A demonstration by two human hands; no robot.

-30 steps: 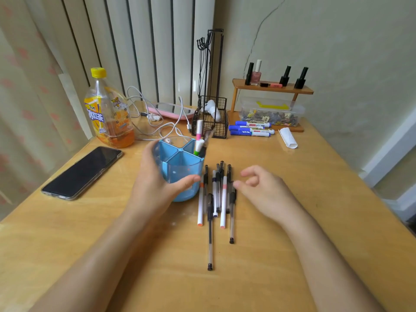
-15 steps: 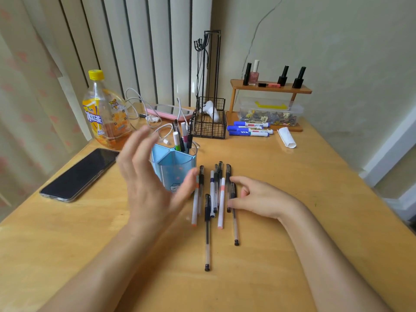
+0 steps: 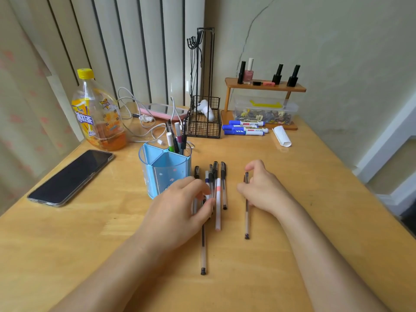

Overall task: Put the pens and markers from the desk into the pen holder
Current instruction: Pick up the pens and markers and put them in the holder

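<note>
The blue pen holder (image 3: 165,171) stands upright at mid-desk, with several pens and markers (image 3: 177,137) upright in its back right compartment. Just to its right, several loose pens (image 3: 217,183) lie side by side on the desk. My left hand (image 3: 182,208) rests on the left part of that row, its fingers and thumb curled around pens there. A long pen (image 3: 203,248) sticks out from under it toward me. My right hand (image 3: 263,190) pinches a single pen (image 3: 247,218) that lies apart, to the right of the row. Three blue markers (image 3: 245,128) lie at the back.
A phone (image 3: 72,176) lies at the left and an orange drink bottle (image 3: 99,113) stands behind it. White cables (image 3: 135,113), a black wire basket (image 3: 204,120), a wooden shelf (image 3: 265,87) with nail polish, a clear box (image 3: 265,111) and a white roll (image 3: 281,137) line the back.
My left hand let go of the pen holder and came down to the right onto the row of pens. My right hand drew one pen to the right, away from the row.
</note>
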